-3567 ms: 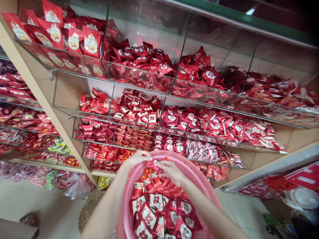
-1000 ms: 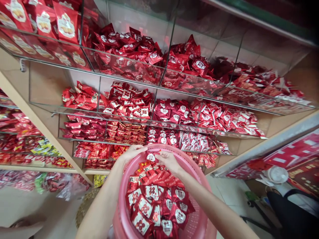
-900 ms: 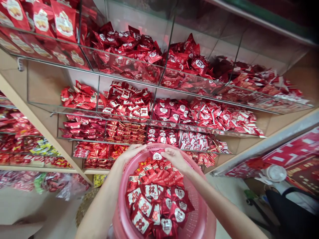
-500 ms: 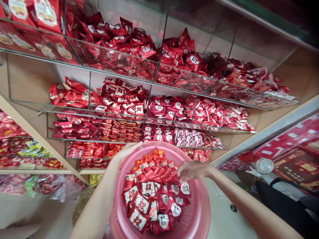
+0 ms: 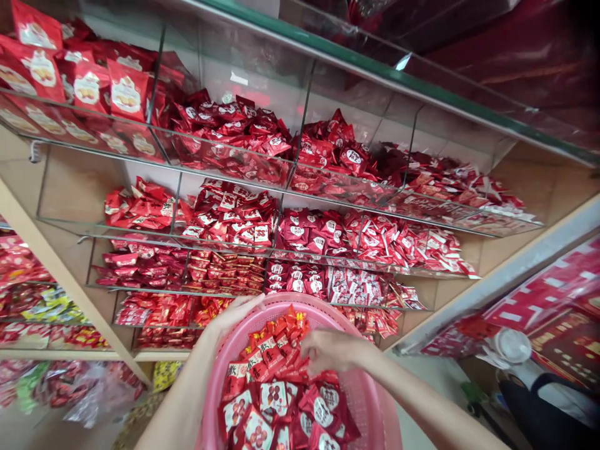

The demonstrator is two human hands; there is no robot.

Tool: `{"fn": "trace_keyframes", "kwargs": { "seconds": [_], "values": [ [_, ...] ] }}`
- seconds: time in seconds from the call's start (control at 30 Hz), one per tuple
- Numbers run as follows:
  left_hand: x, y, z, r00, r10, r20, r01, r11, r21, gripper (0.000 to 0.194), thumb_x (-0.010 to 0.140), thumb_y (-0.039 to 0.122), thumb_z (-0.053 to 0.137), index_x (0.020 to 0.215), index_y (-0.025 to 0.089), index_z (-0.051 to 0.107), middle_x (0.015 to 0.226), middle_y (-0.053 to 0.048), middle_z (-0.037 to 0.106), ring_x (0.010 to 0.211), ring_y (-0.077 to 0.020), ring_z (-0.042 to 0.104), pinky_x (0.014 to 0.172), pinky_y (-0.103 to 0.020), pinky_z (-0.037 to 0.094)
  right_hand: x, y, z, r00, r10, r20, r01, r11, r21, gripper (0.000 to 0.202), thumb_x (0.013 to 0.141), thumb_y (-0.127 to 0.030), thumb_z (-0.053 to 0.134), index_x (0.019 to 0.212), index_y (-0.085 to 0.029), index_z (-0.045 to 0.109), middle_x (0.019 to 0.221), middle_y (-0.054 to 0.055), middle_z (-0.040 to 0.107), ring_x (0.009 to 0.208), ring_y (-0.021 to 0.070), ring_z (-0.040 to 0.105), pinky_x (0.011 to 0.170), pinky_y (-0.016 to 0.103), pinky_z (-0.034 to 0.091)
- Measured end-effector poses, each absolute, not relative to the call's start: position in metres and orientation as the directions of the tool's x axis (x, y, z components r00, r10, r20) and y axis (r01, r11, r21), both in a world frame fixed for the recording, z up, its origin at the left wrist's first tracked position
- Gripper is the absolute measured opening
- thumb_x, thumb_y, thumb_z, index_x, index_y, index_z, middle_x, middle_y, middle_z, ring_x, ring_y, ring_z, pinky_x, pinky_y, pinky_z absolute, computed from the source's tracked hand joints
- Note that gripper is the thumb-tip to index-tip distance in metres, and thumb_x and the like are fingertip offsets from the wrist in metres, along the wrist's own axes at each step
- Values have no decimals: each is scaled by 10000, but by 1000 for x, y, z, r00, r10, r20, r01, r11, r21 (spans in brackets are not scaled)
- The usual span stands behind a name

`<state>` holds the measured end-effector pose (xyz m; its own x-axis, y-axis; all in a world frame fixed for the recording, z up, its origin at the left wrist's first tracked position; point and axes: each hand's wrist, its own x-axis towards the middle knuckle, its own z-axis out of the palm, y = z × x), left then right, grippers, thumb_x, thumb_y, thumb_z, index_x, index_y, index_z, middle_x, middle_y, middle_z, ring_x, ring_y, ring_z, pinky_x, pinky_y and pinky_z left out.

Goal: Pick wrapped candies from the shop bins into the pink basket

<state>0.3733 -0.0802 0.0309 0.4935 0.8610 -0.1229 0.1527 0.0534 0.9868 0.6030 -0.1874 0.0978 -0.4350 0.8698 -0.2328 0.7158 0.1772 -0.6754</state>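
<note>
A pink plastic basket (image 5: 370, 381) stands at the bottom centre, holding rows of small red packets. My left hand (image 5: 237, 310) grips its upper left rim. Inside, over the packets at the right, my right hand (image 5: 323, 351) has its fingers curled down; what they hold, if anything, is hidden. Near those fingers lie red packets with black characters (image 5: 272, 354). Packets with white labels and red dots (image 5: 274, 398) fill the lower left, and dark red packets with white hearts (image 5: 321, 409) the lower right. Orange-red packets (image 5: 295, 322) sit at the top.
Tilted glass shelves (image 5: 225, 164) full of red packets rise ahead, split by clear dividers. Wooden posts (image 5: 60, 284) flank them. Plastic bags (image 5: 89, 394) lie low at the left. A white round container (image 5: 513, 345) and a black bag (image 5: 546, 406) are at the right.
My right hand has moved left across the packets, its fingers curled. My left hand stays on the rim. The view has tilted up, so shelves and basket sit lower in the picture.
</note>
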Motion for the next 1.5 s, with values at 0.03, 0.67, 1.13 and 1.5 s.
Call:
{"fn": "trace_keyframes", "kwargs": {
  "seconds": [0.03,0.67,1.13,1.5],
  "values": [
    [373,-80,31,498,859,-122,152,51,987,475,734,602,515,705,156,673,766,-36,654,764,-169,573,743,-253,407,605,-181,113,-438,877,-197,743,230,-629,76,558,-206,714,632,-213,697,573,-22,623,513,112,501,498,225,327],
    [372,-81,31,474,873,-114,190,25,982,493,708,623,516,713,158,681,743,-20,641,786,-182,551,771,-267,380,645,-67,209,292,903,315,945,-221,-242,159,684,-233,551,539,-184,596,610,61,622,638,171,576,548,245,326],
    [372,-81,30,473,874,-115,190,27,981,487,709,618,520,713,157,679,728,-25,638,760,-180,545,747,-264,392,683,-83,222,262,836,482,918,-61,-392,205,655,-291,519,476,-191,529,512,7,567,517,131,488,524,239,319],
    [372,-78,22,482,873,-80,175,-6,984,487,722,612,509,722,155,680,767,-37,648,785,-182,552,768,-260,398,681,-115,228,123,800,588,854,216,-473,288,790,-435,486,661,-184,542,555,-9,512,516,122,426,533,246,335]
  ]
}}
